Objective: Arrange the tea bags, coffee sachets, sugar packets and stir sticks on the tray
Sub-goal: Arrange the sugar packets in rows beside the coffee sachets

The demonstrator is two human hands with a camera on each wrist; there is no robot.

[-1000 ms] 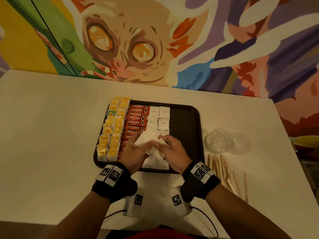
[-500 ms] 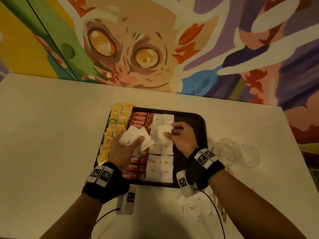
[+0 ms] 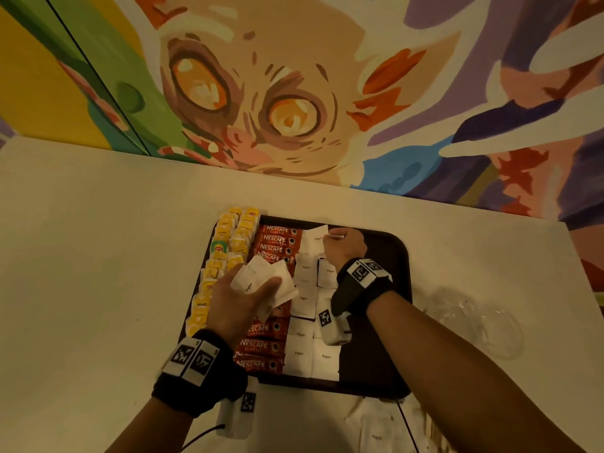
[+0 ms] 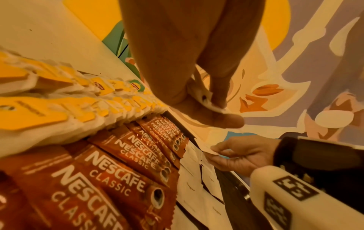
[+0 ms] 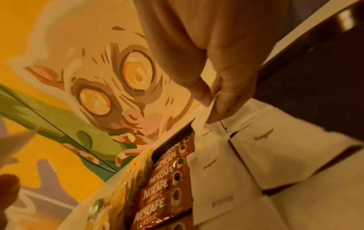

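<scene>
Below a mural wall, a pale table (image 3: 98, 256); each grip pinches sugar packets (image 3: 261, 282).

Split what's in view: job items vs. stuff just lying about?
Job: tray; tea bags; coffee sachets; sugar packets; spare sugar packets in left hand; the one right hand pinches.
Lying about: clear plastic lids; wall mural.

Left hand (image 3: 238, 305) holding sugar packets (image 3: 266, 282) above tray (image 3: 397, 256); right hand (image 3: 343, 245) pinching one sugar packet (image 3: 315, 238) at far end.
</scene>
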